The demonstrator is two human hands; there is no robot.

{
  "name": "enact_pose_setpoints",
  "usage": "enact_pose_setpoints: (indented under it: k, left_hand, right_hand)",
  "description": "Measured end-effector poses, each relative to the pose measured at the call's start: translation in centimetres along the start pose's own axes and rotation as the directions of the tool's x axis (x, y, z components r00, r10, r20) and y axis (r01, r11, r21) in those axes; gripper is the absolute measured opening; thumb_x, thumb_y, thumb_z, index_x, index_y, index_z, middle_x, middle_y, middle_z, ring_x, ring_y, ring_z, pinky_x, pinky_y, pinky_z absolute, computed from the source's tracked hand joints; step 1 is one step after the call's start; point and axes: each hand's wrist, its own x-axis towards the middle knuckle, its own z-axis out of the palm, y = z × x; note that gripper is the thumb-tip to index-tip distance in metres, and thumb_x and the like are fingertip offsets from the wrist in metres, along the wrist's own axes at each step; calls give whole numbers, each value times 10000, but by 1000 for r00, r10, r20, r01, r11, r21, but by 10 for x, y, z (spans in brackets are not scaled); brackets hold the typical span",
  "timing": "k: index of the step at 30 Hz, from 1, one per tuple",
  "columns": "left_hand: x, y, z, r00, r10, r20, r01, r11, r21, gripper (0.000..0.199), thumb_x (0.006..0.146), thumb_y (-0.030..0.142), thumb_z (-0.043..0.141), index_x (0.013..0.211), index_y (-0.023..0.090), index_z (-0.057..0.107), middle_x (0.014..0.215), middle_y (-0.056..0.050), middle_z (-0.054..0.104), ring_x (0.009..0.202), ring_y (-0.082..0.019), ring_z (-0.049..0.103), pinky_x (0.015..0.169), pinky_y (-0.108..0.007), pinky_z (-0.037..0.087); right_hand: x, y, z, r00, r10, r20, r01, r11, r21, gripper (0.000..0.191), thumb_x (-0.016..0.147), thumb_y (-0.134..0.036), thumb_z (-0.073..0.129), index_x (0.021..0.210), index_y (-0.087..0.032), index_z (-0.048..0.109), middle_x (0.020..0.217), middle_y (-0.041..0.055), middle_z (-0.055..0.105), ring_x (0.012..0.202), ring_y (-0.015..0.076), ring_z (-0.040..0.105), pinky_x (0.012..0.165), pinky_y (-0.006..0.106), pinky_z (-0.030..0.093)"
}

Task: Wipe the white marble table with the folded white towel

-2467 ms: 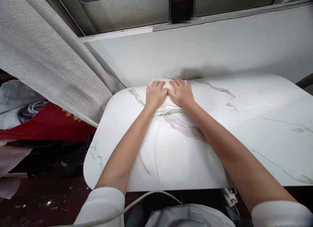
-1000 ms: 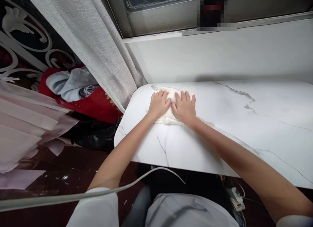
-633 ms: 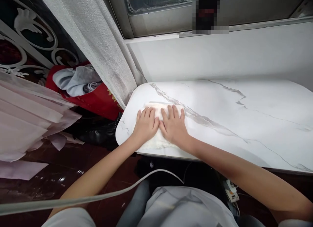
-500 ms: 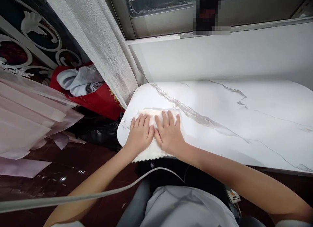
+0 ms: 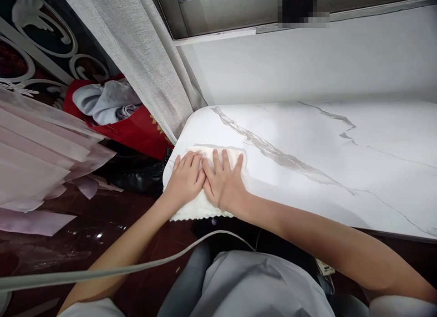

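A cream cloth point(image 5: 196, 208) with a scalloped edge lies flat at the left end of a white marble-patterned table point(image 5: 293, 130). Its near edge hangs slightly over the table's front. My left hand point(image 5: 184, 178) presses on the cloth's left part, palm down, fingers stretched out. Beside it, my right hand point(image 5: 225, 182) lies flat on the cloth with fingers spread. The thumb and fingers of the two hands meet near the cloth's middle. Much of the cloth is hidden under my palms.
A grey curtain point(image 5: 146, 57) hangs at the table's far left corner. Left of it stands a red bag point(image 5: 133, 135) with pale clothes, near pink sheer fabric point(image 5: 44, 148). A white cable point(image 5: 143, 264) crosses in front of my lap. A white wall point(image 5: 290, 62) borders the table's back.
Both hands and the cloth have slid a little left toward the table's left edge. The view has tilted slightly downward.
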Motion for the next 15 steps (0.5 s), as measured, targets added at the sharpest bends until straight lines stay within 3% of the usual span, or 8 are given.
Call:
enact_pose_setpoints:
  k: [4, 7, 11, 15]
  left_hand:
    - [28, -10, 2, 999, 28, 25, -26, 998, -49, 440, 942, 295, 293, 1280, 133, 524, 1413, -176, 557, 1372, -288, 460, 1212, -528, 255]
    - [53, -19, 6, 999, 46, 14, -45, 996, -79, 442, 940, 287, 303, 1292, 131, 519, 1413, -167, 555, 1361, -275, 467, 1216, -512, 248]
    - [89, -28, 16, 997, 69, -17, -71, 991, -111, 416, 942, 289, 327, 1279, 153, 530, 1381, -149, 573, 1328, -271, 492, 1202, -494, 277]
    - [127, -33, 24, 998, 31, -47, -38, 990, -137, 403, 932, 280, 357, 1276, 173, 539, 1360, -137, 589, 1307, -276, 509, 1176, -477, 315]
  right_hand:
    - [23, 5, 0, 997, 74, 7, -74, 997, -32, 612, 1001, -371, 315, 1563, -131, 361, 1631, 222, 239, 1488, 479, 199, 1062, 832, 169]
    - [40, 15, 4, 993, 101, -59, -103, 994, -37, 591, 1005, -350, 283, 1546, -137, 385, 1618, 221, 278, 1480, 470, 226, 1056, 827, 179]
    - [66, 38, 9, 977, 121, -174, -126, 992, -20, 545, 1006, -325, 279, 1498, -156, 440, 1587, 208, 345, 1456, 443, 273, 1060, 807, 179]
    - [97, 67, 8, 974, 111, -198, -103, 993, 52, 490, 1002, -336, 311, 1416, -187, 527, 1537, 166, 426, 1421, 367, 330, 1124, 735, 152]
